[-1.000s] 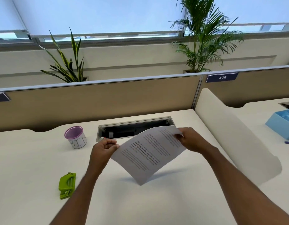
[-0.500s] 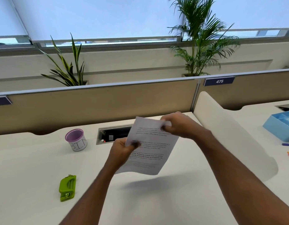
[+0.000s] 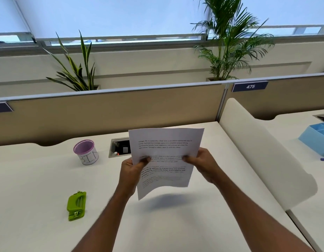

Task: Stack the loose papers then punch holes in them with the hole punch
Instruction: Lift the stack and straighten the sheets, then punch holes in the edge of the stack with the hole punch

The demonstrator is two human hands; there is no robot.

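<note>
The printed papers [image 3: 165, 153] stand nearly upright above the middle of the white desk [image 3: 39, 188], text facing me. My left hand [image 3: 133, 170] grips their left edge with the thumb across the front. On the right edge my right hand [image 3: 201, 163] holds them the same way. How many sheets are in the bundle cannot be told. A green hole punch [image 3: 76, 205] lies flat on the desk to the left of my left forearm, apart from both hands.
A small purple-rimmed cup marked "BIN" [image 3: 86, 151] stands at the back left. Behind the papers is an open cable tray [image 3: 119, 147] in the desk. A curved white divider [image 3: 263, 151] bounds the right side; a blue organiser tray [image 3: 316, 136] sits beyond it.
The papers have turned from a tilted, slanted hold to upright and square to me. My left hand moved right onto the left edge, and my right hand shifted down to the right edge.
</note>
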